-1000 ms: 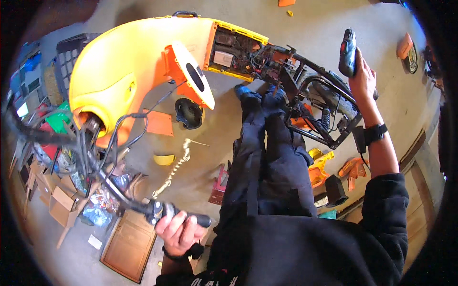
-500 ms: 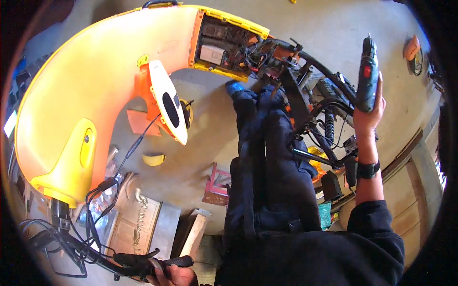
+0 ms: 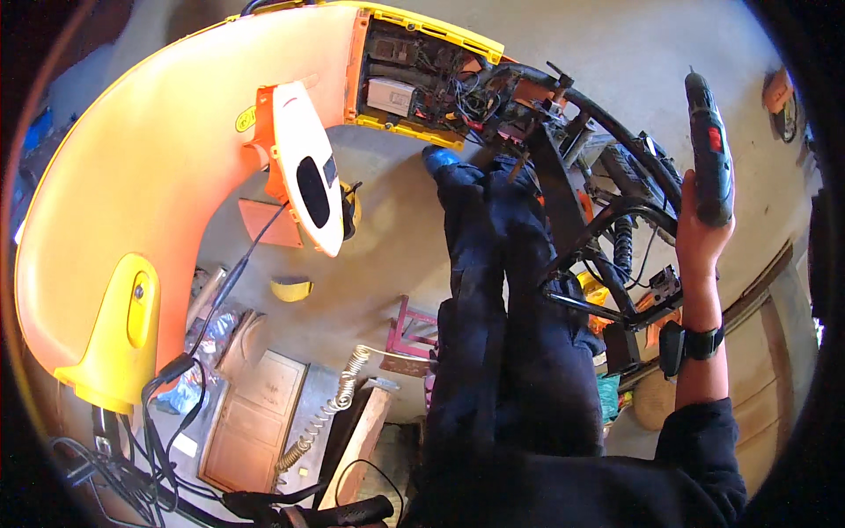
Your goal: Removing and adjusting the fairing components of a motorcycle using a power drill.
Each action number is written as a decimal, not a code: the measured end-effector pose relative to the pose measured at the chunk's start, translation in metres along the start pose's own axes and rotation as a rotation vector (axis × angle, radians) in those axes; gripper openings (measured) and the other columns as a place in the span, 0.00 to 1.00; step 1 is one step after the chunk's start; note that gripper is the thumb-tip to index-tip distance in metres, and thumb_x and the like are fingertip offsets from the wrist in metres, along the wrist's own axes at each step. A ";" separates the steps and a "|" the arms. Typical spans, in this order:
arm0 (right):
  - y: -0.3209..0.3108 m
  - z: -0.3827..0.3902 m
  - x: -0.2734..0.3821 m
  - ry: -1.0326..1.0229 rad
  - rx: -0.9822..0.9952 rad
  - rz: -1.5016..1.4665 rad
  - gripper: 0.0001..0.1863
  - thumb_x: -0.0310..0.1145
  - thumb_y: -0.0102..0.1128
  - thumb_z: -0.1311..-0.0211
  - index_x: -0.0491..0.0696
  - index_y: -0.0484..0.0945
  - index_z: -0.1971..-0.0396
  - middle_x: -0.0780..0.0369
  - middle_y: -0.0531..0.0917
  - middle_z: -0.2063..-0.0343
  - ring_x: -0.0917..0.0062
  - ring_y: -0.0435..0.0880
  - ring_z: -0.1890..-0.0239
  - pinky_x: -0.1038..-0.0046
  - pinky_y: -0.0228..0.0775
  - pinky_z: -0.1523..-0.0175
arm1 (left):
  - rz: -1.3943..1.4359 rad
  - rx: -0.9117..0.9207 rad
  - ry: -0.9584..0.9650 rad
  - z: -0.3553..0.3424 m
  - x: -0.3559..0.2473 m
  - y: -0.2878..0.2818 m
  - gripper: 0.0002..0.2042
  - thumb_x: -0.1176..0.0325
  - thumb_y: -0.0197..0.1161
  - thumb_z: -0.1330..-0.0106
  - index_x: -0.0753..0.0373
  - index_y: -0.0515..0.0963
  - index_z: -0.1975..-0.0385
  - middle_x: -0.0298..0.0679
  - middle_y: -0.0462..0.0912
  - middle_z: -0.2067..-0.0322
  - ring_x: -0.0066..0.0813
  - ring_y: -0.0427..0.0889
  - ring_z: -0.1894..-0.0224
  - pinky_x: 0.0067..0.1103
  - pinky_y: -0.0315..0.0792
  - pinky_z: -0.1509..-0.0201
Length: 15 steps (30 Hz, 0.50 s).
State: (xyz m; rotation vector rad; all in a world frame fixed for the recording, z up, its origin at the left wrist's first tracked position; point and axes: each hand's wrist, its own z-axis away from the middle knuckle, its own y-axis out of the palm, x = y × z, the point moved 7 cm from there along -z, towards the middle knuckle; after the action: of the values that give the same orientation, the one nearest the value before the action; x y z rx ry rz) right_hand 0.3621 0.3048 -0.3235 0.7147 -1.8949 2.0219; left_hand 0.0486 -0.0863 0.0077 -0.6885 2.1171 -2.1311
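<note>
The right hand (image 3: 704, 238) is gripping a dark drill (image 3: 711, 150) with a red switch; its fingers are closing around the tool, though the drill is hiding most of them. The drill is pointing away from the person, hovering above the floor (image 3: 378, 220) toward its right edge, just beside the black tubular frame (image 3: 629, 158). A black band (image 3: 700, 343) is circling the right wrist. The left hand is staying out of view, so its fingers' opening and hold cannot be told.

A yellow-and-orange vehicle body (image 3: 132, 194) is curving along the floor's left side, its open compartment (image 3: 387, 95) showing wires and a pale box. A white-and-orange panel (image 3: 308, 172) is resting at the body's inner edge, a cable (image 3: 233, 282) running from it toward the handlebar (image 3: 194, 510). A black grip (image 3: 356, 512) is showing at the lower edge of the view. A yellow piece (image 3: 291, 289) and an orange flat piece (image 3: 268, 224) are lying on the floor inside the body's curve.
</note>
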 end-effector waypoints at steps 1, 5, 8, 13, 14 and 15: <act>0.000 0.000 -0.006 0.065 0.014 0.001 0.20 0.33 0.67 0.39 0.41 0.77 0.48 0.63 0.85 0.60 0.83 0.80 0.57 0.77 0.70 0.49 | 0.006 0.001 -0.001 -0.002 -0.001 0.002 0.11 0.70 0.63 0.36 0.64 0.76 0.56 0.53 0.82 0.58 0.53 0.80 0.54 0.49 0.66 0.42; 0.002 0.005 -0.029 0.219 0.073 -0.082 0.18 0.32 0.66 0.39 0.42 0.79 0.50 0.64 0.85 0.61 0.83 0.80 0.57 0.77 0.70 0.49 | 0.019 0.003 0.002 -0.009 -0.004 0.009 0.11 0.71 0.63 0.36 0.64 0.76 0.56 0.53 0.82 0.57 0.53 0.80 0.54 0.49 0.66 0.42; 0.000 0.005 -0.027 0.207 0.092 -0.040 0.16 0.31 0.66 0.39 0.42 0.80 0.52 0.64 0.85 0.61 0.83 0.81 0.58 0.77 0.70 0.49 | 0.022 0.011 -0.003 -0.013 -0.004 0.011 0.11 0.71 0.63 0.36 0.64 0.75 0.56 0.53 0.82 0.57 0.53 0.80 0.54 0.49 0.66 0.43; -0.002 0.006 -0.025 0.248 0.080 0.022 0.15 0.32 0.66 0.39 0.42 0.81 0.54 0.64 0.86 0.63 0.83 0.81 0.60 0.75 0.71 0.51 | 0.025 0.016 -0.017 -0.018 -0.004 0.016 0.11 0.71 0.63 0.36 0.64 0.75 0.55 0.53 0.82 0.57 0.53 0.80 0.53 0.49 0.66 0.43; -0.002 0.008 -0.027 0.259 0.087 0.052 0.14 0.32 0.66 0.39 0.42 0.81 0.55 0.64 0.86 0.64 0.83 0.81 0.61 0.75 0.72 0.51 | 0.025 0.015 -0.021 -0.019 -0.004 0.018 0.11 0.71 0.63 0.36 0.64 0.75 0.55 0.53 0.81 0.57 0.53 0.80 0.53 0.49 0.66 0.43; 0.000 0.007 -0.027 0.228 0.080 0.045 0.15 0.33 0.67 0.39 0.42 0.81 0.56 0.64 0.86 0.65 0.84 0.80 0.62 0.75 0.72 0.52 | 0.024 0.011 -0.024 -0.022 -0.004 0.020 0.11 0.71 0.63 0.37 0.64 0.75 0.55 0.53 0.81 0.57 0.53 0.80 0.53 0.49 0.66 0.43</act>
State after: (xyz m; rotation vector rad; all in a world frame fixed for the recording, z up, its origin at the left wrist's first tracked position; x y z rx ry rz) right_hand 0.3865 0.3011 -0.3376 0.4408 -1.7235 2.1155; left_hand 0.0392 -0.0655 -0.0118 -0.6801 2.0889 -2.1106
